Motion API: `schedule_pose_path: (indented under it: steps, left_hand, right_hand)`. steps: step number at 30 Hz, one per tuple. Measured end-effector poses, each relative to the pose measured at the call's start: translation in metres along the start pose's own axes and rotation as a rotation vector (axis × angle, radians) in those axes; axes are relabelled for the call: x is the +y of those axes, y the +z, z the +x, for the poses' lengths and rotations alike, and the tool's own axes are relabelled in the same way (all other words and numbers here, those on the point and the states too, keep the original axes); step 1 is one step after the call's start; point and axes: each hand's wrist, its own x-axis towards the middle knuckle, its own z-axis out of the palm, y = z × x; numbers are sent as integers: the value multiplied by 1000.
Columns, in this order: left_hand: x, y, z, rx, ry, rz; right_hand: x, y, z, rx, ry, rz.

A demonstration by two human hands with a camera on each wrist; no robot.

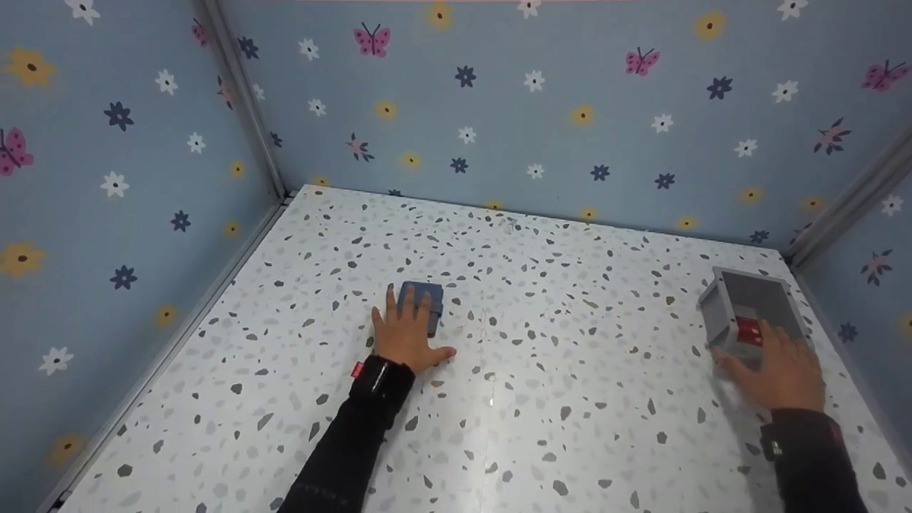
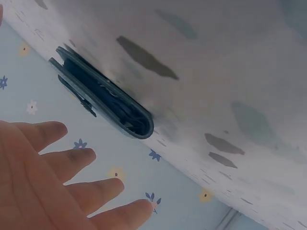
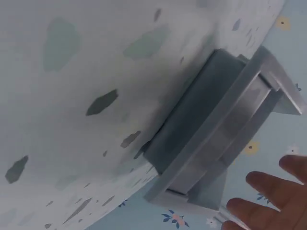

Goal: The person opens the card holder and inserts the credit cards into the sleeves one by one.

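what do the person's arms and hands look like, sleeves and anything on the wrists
The left hand is gloveless, below a long black sleeve, a glossy black wristband and a small red tag. The right hand is gloveless too, with a dark sleeve and dark wristband bearing a small shiny spot.

You have a dark blue, folded wallet-like case (image 2: 108, 99) lying flat, its layers slightly parted and its fold rounded, well to the left of the grey, rectangular plastic bin (image 3: 196, 110). That bin stands upright before you, open-topped, with a thick rim.
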Motion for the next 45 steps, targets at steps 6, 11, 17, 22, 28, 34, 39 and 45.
schedule_pose_path:
  steps: [6, 11, 17, 22, 28, 34, 39, 45]
  left_hand:
    - [0, 3, 4, -91, -13, -27]
    - [2, 4, 7, -63, -11, -79]
    - [5, 1, 8, -1, 10, -61]
    - [6, 0, 7, 37, 40, -55]
    - [8, 0, 2, 40, 56, -58]
    - [13, -2, -5, 11, 77, -76]
    - [18, -4, -10, -8, 102, -96]
    - [28, -4, -16, 7, 133, -89]
  right_hand:
    - [13, 6, -2, -125, 1, -18]
    - [16, 8, -1, -163, -13, -25]
    - [16, 6, -1, -184, -30, -11]
    - [12, 7, -2, -148, -84, 27]
    - [7, 13, 0, -120, -127, 26]
    - [1, 17, -2, -86, -159, -6]
    - [-8, 20, -2, -63, -155, -10]
    - [-17, 21, -2, -59, -155, 5]
